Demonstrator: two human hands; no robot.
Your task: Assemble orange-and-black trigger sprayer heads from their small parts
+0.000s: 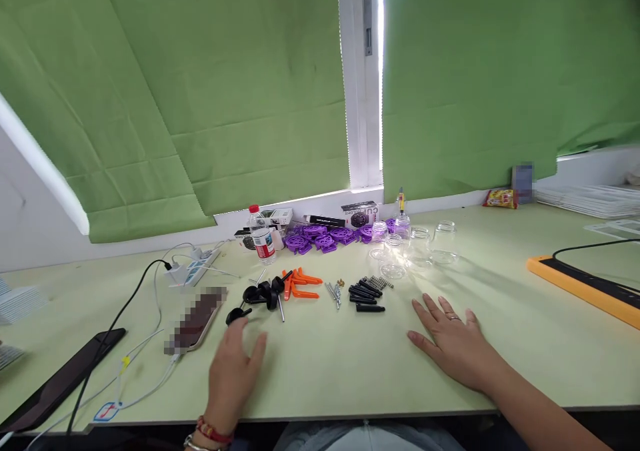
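Observation:
My left hand (231,372) hovers over the pale green table (340,364), fingers apart and empty, just below a black wheel part (237,315). My right hand (450,341) lies flat on the table, palm down, a ring on one finger, holding nothing. Beyond both hands lie black wheel pieces (263,295), orange clips (299,283), small metal screws (334,293), black rods (365,295) and springs (380,282). Purple plastic parts (325,237) and clear glass jars (415,244) stand farther back.
A water bottle (262,235) stands at the back. A phone (197,319), a dark tablet (60,383), a power strip (193,267) and cables lie to the left. An orange-edged black mat (585,284) sits right. Green curtains hang behind.

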